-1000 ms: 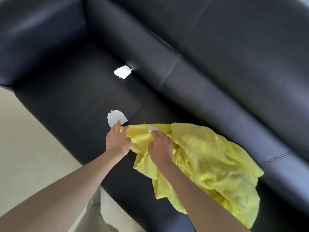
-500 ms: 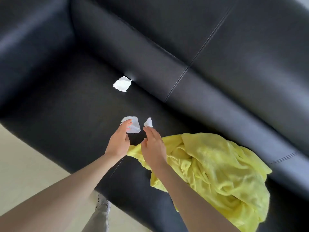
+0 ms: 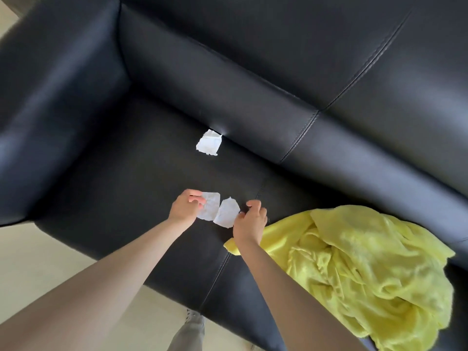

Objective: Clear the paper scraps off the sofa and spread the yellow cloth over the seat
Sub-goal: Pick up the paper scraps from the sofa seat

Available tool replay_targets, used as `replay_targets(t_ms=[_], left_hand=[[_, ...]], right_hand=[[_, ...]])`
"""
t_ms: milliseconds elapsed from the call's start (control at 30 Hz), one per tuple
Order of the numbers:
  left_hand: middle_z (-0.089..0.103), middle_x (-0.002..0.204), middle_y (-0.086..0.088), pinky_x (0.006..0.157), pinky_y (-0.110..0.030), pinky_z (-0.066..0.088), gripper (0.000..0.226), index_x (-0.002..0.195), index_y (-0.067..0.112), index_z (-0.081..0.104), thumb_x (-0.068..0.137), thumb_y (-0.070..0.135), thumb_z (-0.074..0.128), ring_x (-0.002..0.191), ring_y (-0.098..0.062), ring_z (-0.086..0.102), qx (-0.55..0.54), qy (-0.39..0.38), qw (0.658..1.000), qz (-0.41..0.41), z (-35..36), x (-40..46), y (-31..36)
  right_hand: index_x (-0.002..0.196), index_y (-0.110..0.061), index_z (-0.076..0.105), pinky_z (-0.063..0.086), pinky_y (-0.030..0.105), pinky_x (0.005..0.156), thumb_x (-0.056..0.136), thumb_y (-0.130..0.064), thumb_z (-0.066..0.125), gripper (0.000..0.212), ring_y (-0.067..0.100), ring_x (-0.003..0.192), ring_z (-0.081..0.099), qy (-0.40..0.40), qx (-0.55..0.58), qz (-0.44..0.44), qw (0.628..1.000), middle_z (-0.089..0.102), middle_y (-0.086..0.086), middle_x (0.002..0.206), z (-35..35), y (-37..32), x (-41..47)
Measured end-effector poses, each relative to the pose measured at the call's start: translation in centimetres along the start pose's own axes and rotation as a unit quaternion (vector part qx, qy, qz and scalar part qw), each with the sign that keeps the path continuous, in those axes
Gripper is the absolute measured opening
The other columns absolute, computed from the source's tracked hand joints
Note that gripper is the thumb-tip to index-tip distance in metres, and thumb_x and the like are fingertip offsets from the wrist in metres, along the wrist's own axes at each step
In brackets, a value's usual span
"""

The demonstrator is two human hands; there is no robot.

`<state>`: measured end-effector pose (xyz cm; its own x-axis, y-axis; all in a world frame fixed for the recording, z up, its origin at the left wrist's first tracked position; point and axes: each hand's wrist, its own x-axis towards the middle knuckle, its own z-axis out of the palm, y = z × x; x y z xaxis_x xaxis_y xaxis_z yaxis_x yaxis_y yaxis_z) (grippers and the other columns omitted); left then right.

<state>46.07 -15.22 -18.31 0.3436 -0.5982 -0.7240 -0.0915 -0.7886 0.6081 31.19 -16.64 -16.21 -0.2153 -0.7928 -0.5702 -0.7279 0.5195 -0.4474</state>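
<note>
Above the front half of the black sofa seat (image 3: 121, 188), both hands meet over bare leather. The left hand (image 3: 186, 207) pinches one white paper scrap (image 3: 209, 205) by its left edge; the right hand (image 3: 250, 222) pinches a second scrap (image 3: 226, 212) by its right edge, and the two scraps touch or slightly overlap between the hands. A third scrap (image 3: 209, 146) lies well beyond them, tucked against the crease where the seat meets the backrest (image 3: 253, 97). The armrest (image 3: 50, 97) bounds the seat on the left. The yellow cloth (image 3: 367, 269) lies crumpled just beside the right wrist, spilling over the seat's front edge at the right.
</note>
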Motion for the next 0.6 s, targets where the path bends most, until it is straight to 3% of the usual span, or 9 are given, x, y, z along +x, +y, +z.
replay_targets(t_ms=[67, 133, 267, 367, 433, 533, 600], left_hand=[[0.068, 0.093, 0.001, 0.088, -0.038, 0.052, 0.032, 0.108, 0.014, 0.059, 0.090, 0.001, 0.037, 0.095, -0.023, 0.066, -0.003, 0.006, 1.000, -0.005, 0.1, 0.4, 0.0], [0.066, 0.095, 0.003, 0.081, -0.033, 0.051, 0.023, 0.107, 0.015, 0.061, 0.091, 0.008, 0.047, 0.095, -0.021, 0.064, 0.011, 0.017, 1.000, -0.006, 0.2, 0.8, -0.1], [0.060, 0.103, 0.001, 0.076, -0.027, 0.044, 0.018, 0.106, 0.017, 0.063, 0.089, 0.018, 0.056, 0.089, -0.014, 0.055, 0.070, 0.076, 0.994, 0.039, -0.2, 1.4, -0.1], [0.058, 0.108, -0.003, 0.076, -0.026, 0.042, 0.018, 0.108, 0.017, 0.062, 0.090, 0.018, 0.057, 0.082, -0.013, 0.055, 0.084, 0.089, 0.990, 0.065, -0.5, 2.0, 0.2], [0.057, 0.112, -0.004, 0.077, -0.026, 0.042, 0.020, 0.110, 0.017, 0.061, 0.090, 0.016, 0.057, 0.084, -0.013, 0.056, 0.080, 0.083, 0.991, 0.065, -0.7, 2.5, 0.6], [0.054, 0.119, -0.003, 0.083, -0.028, 0.043, 0.027, 0.116, 0.017, 0.055, 0.090, 0.013, 0.055, 0.090, -0.014, 0.057, 0.060, 0.082, 0.993, 0.067, -1.1, 3.1, 1.5], [0.050, 0.124, -0.002, 0.084, -0.029, 0.043, 0.033, 0.122, 0.017, 0.049, 0.090, 0.009, 0.052, 0.093, -0.015, 0.056, 0.037, 0.091, 0.993, 0.072, -1.2, 3.6, 2.3]], right_hand=[[0.122, -0.007, 0.044, 0.035, 0.035, 0.096, 0.092, -0.012, 0.055, 0.033, 0.034, 0.122, 0.040, -0.004, 0.007, 0.088, 0.996, 0.041, 0.015, 0.131, 0.1, -0.5, 0.9], [0.121, -0.004, 0.043, 0.039, 0.038, 0.094, 0.090, -0.018, 0.060, 0.038, 0.036, 0.120, 0.045, -0.015, -0.015, 0.094, 0.995, 0.043, 0.015, 0.129, 0.4, -0.7, 1.5], [0.107, -0.008, 0.055, 0.045, 0.035, 0.077, 0.093, -0.009, 0.051, 0.015, 0.029, 0.106, 0.055, -0.016, -0.066, -0.012, 0.998, 0.053, 0.008, 0.117, 1.1, -0.9, 1.7], [0.106, -0.008, 0.058, 0.048, 0.035, 0.081, 0.095, -0.006, 0.046, 0.016, 0.024, 0.108, 0.050, -0.012, -0.097, -0.063, 0.993, 0.052, 0.006, 0.116, 1.5, -0.5, 1.5], [0.106, -0.007, 0.056, 0.045, 0.032, 0.083, 0.096, -0.006, 0.046, 0.014, 0.022, 0.106, 0.049, 0.003, -0.023, -0.075, 0.997, 0.051, 0.006, 0.115, 1.5, -0.7, 1.4], [0.098, -0.011, 0.051, 0.046, 0.027, 0.072, 0.097, -0.009, 0.046, 0.005, 0.021, 0.085, 0.056, -0.001, 0.172, -0.023, 0.985, 0.058, 0.007, 0.096, 1.2, -2.0, 1.6], [0.096, -0.015, 0.050, 0.052, 0.024, 0.067, 0.096, -0.011, 0.050, 0.004, 0.018, 0.074, 0.061, -0.025, 0.364, 0.089, 0.927, 0.061, 0.007, 0.088, 0.8, -3.0, 1.7]])
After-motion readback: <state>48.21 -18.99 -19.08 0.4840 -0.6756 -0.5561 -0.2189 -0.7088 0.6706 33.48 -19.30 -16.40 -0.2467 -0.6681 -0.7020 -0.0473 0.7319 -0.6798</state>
